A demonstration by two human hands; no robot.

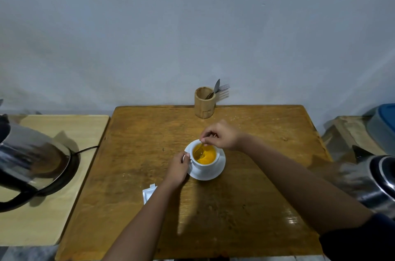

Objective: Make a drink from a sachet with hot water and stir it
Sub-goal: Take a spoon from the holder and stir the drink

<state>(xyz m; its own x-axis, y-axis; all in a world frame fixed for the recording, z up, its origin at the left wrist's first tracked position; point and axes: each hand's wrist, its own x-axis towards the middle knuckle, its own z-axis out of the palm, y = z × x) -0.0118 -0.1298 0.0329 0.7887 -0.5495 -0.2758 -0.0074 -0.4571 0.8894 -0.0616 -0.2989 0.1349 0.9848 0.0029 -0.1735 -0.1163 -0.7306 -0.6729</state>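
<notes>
Stirring step, well along by the look of the orange drink (204, 155) filling the white cup (215, 159). Cup on its saucer (210, 174), about mid-table (256, 175). Right hand (222, 135) above the cup's far rim, fingers pinched closed on the handle of a spoon (199, 151), bowl dipped into the liquid at the left side. Left hand (178, 167) closed on the cup's handle at the near left, steadying. Worth keeping that left grip firm and low so cup and saucer do not skate on the wood. Best stirred in small circles, bowl kept under the surface and clear of the rim, since the liquid sits fairly high and looks hot. Scraping the bottom gently likely to lift any undissolved powder; hard to tell from here whether lumps remain. Opened sachet (148, 194) lying near the left forearm, well clear. Kettle (30, 164) on its base at far left, apart from the work.
</notes>
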